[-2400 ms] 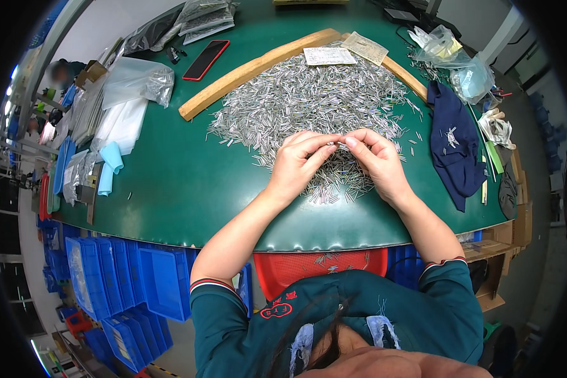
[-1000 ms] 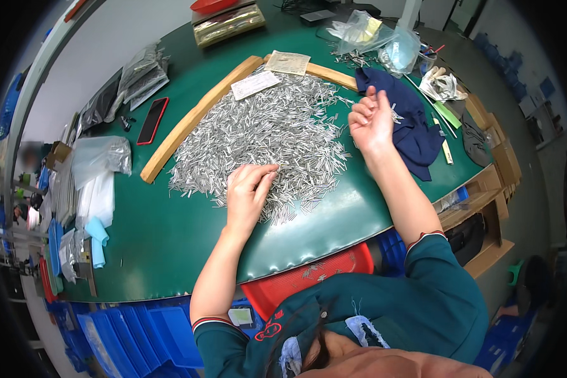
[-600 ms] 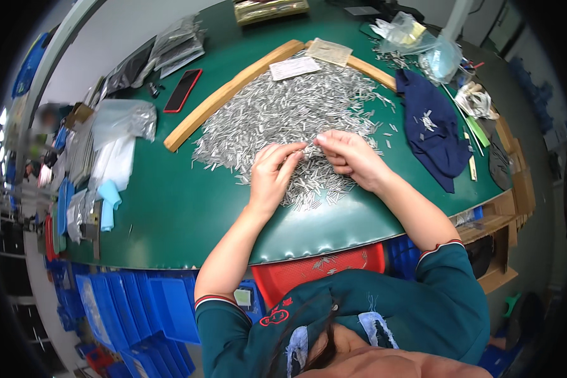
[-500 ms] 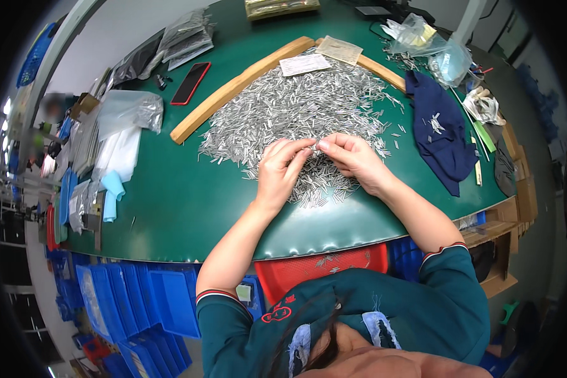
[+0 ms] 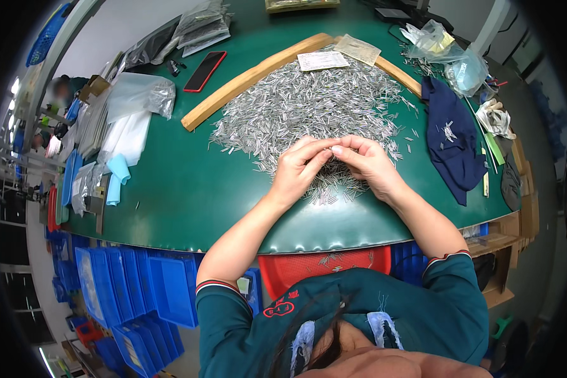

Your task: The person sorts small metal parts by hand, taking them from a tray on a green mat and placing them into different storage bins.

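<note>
A wide heap of small, thin silvery metal pins (image 5: 296, 107) is spread over a green-covered table (image 5: 195, 195). Above its near part my left hand (image 5: 296, 167) and my right hand (image 5: 373, 169) meet, fingertips touching. Each hand is closed in a pinch, thumb against fingers. Whatever lies between the fingertips is hidden or too small to name. Loose pins show beneath and between my hands. Two wooden bars, one on the left (image 5: 252, 82) and one on the right (image 5: 398, 77), border the heap's far side, and a paper slip (image 5: 322, 60) rests at its top.
Left of the heap lie a red-edged phone (image 5: 205, 72) and clear plastic bags (image 5: 142, 94). A navy cloth (image 5: 448, 145) with a few pins on it lies to the right. Below the table edge are a red tray (image 5: 283, 274) holding some pins and several blue bins (image 5: 173, 290).
The whole view has shifted a little, so the table and heap appear farther right. My hands stay together over the near pins, still pinched, with only slight finger movement.
</note>
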Action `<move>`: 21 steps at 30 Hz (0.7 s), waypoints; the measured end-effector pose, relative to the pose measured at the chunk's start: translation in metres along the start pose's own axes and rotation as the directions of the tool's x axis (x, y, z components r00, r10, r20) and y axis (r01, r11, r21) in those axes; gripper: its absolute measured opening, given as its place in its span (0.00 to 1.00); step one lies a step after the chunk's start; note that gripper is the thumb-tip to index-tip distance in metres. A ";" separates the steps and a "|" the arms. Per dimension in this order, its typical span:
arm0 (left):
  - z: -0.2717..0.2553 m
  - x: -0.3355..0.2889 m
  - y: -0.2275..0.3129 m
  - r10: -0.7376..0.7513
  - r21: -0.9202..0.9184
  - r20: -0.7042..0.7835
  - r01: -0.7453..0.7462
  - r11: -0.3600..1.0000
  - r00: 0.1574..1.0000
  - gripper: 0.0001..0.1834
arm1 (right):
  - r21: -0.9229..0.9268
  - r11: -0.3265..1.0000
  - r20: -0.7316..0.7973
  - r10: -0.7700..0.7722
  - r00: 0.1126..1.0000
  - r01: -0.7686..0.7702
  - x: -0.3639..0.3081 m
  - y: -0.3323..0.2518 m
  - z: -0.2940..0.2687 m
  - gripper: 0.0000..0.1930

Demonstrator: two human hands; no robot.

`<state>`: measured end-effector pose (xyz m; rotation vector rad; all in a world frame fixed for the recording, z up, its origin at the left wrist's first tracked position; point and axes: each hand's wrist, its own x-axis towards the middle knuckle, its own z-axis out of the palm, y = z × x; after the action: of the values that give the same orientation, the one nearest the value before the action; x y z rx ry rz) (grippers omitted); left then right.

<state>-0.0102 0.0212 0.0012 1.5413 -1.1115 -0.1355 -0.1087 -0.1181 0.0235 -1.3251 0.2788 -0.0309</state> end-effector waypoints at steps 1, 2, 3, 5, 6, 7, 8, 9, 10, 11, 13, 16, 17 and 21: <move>0.001 0.000 0.000 0.022 -0.011 -0.012 -0.022 1.000 1.000 0.12 | -0.004 1.000 -0.009 0.004 1.000 -0.004 0.000 0.000 0.000 0.11; 0.001 0.000 0.000 0.021 -0.010 -0.015 -0.021 1.000 1.000 0.12 | -0.005 1.000 -0.006 0.005 1.000 -0.005 0.000 -0.001 0.000 0.11; 0.001 -0.001 0.000 0.000 -0.018 -0.004 0.000 1.000 1.000 0.12 | -0.011 1.000 -0.009 0.008 1.000 -0.008 -0.001 -0.001 0.000 0.11; 0.001 0.000 0.002 -0.020 -0.027 0.006 0.021 0.999 1.000 0.12 | -0.017 1.000 -0.010 0.012 1.000 -0.012 -0.001 -0.001 -0.001 0.11; 0.001 0.000 0.003 -0.021 -0.021 0.015 0.021 1.000 1.000 0.13 | -0.019 1.000 -0.012 0.014 1.000 -0.014 -0.001 -0.001 -0.001 0.11; 0.001 0.000 0.004 -0.022 -0.016 0.023 0.022 1.000 0.999 0.13 | -0.021 1.000 -0.013 0.016 1.000 -0.017 0.000 -0.001 -0.002 0.11; 0.000 0.000 0.005 -0.022 -0.016 0.022 0.022 1.000 1.000 0.13 | -0.022 1.000 -0.012 0.017 1.000 -0.017 0.000 -0.002 -0.001 0.11; -0.002 0.000 0.006 -0.057 0.012 0.067 0.057 0.998 0.996 0.13 | -0.032 0.999 0.005 -0.008 1.000 0.008 0.000 -0.003 0.001 0.10; -0.002 -0.001 0.006 -0.094 0.042 0.110 0.090 0.995 0.989 0.14 | -0.042 0.999 0.022 -0.033 0.999 0.034 -0.001 -0.003 0.001 0.09; -0.001 -0.001 0.004 -0.094 0.041 0.110 0.090 0.995 0.989 0.14 | -0.042 0.999 0.021 -0.032 0.999 0.033 0.001 0.000 0.000 0.09; 0.003 -0.001 0.000 0.083 0.133 0.070 -0.092 0.987 0.994 0.16 | -0.127 0.967 0.057 -0.214 0.975 0.220 0.004 0.007 -0.003 0.11; 0.000 -0.002 0.003 0.138 0.317 0.146 -0.179 0.931 0.980 0.18 | -0.386 0.903 0.068 -0.176 0.982 0.189 0.002 0.004 -0.005 0.10; 0.000 -0.002 0.003 0.138 0.316 0.147 -0.179 0.932 0.979 0.18 | -0.386 0.903 0.067 -0.175 0.982 0.188 0.004 0.007 -0.004 0.10; 0.002 -0.003 0.003 0.154 0.353 0.126 -0.189 0.916 0.980 0.20 | -0.127 0.983 0.011 -0.136 0.991 0.136 0.003 0.003 0.002 0.10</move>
<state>-0.0152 0.0222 0.0020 1.7669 -1.4021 0.1264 -0.1062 -0.1160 0.0208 -1.4697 0.1903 -0.1284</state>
